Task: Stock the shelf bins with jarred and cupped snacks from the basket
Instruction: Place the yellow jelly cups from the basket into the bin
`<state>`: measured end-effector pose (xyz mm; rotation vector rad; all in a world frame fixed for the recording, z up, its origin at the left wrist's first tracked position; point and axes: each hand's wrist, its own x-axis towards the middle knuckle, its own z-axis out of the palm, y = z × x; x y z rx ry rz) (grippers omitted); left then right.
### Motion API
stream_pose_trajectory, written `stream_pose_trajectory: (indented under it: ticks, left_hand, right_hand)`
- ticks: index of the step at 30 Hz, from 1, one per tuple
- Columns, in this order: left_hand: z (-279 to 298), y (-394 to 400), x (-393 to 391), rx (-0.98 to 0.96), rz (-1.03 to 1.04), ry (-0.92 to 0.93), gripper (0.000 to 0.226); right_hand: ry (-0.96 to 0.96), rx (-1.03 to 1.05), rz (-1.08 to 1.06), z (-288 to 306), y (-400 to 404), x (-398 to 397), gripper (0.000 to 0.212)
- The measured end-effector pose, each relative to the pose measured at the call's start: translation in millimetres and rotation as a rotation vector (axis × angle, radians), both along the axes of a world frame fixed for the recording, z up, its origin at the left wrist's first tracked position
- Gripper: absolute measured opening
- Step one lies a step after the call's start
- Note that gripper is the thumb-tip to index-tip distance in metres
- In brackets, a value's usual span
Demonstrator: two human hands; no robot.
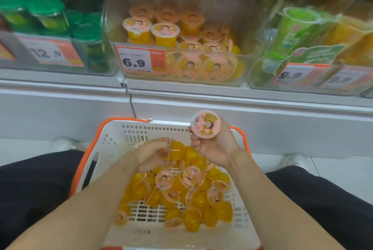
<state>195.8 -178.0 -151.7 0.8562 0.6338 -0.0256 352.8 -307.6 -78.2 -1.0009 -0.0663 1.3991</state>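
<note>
A round, pink-lidded clear plastic cup of yellow jelly [205,124] sat gripped in the right hand [213,147] above the white slotted plastic basket [129,134]; the left hand [151,155] seemingly clutched another cup, blurred.

Orange jelly cups in a white basket and a clear shelf bin

The white slatted basket [129,134] with orange rim sits at 6 o'clock, holding a loose heap of orange jelly cups [193,195] with pink cartoon lids, tipped every way. One raised cup [205,124] at centre shows its lid tilted toward the camera. At 12 o'clock the clear shelf bin [248,62] holds matching cups, some upright, some tumbled.
</note>
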Motion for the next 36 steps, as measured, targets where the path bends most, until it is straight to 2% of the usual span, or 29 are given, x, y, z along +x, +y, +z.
stream_pose_trajectory:
  ticks: [3, 5, 9, 11, 12, 14, 17, 19, 22, 24, 27, 30, 34, 36]
  left_hand:
    - [61, 26, 1, -0.140, 0.073, -0.198, 0.030]
    - [107, 30, 9, -0.016, 0.050, -0.164, 0.029]
    - [176, 30, 27, 0.774, -0.246, 0.011, 0.058]
    - [195, 24, 28, 1.081, -0.357, 0.069, 0.052]
    - [198, 22, 28, 1.141, -0.367, 0.085, 0.042]
    - [195, 15, 24, 1.127, -0.335, 0.047, 0.028]
    - [182, 8, 23, 0.982, -0.139, -0.046, 0.027]
    - [181, 10, 29, 0.975, 0.008, -0.093, 0.030]
    - [189, 5, 38, 0.992, 0.187, -0.164, 0.030]
    - [193, 0, 41, 0.977, 0.295, -0.194, 0.030]
    - [195, -6, 42, 0.974, 0.409, -0.233, 0.030]
    - [198, -7, 45, 0.997, 0.475, -0.247, 0.027]
    - [206, -5, 46, 0.996, 0.601, -0.234, 0.019]
    - [207, -3, 46, 0.967, 0.630, -0.221, 0.020]
  right_hand:
    - [-0.122, 0.019, 0.144, 50, 12, 9, 0.035]
    - [-0.256, -0.029, 0.253, 80, 16, 13, 0.030]
    - [-0.437, -0.089, 0.396, 114, 16, 13, 0.030]
    - [-0.401, -0.087, 0.423, 114, 15, 12, 0.039]
    - [-0.346, -0.084, 0.414, 112, 13, 11, 0.047]
    - [-0.256, -0.070, 0.379, 105, 11, 9, 0.063]
    - [-0.180, 0.020, 0.243, 100, 14, 4, 0.077]
    - [-0.121, 0.144, 0.083, 105, 17, -1, 0.071]
    - [-0.148, 0.240, -0.099, 121, 15, -14, 0.046]
    - [-0.215, 0.208, -0.177, 126, 14, -20, 0.041]
    - [-0.504, 0.062, -0.308, 127, 15, -30, 0.041]
    - [-0.745, 0.038, -0.428, 135, 22, -35, 0.027]
    - [-0.835, 0.113, -0.429, 154, 44, -22, 0.015]
    - [-0.849, 0.078, -0.450, 166, 63, -7, 0.012]
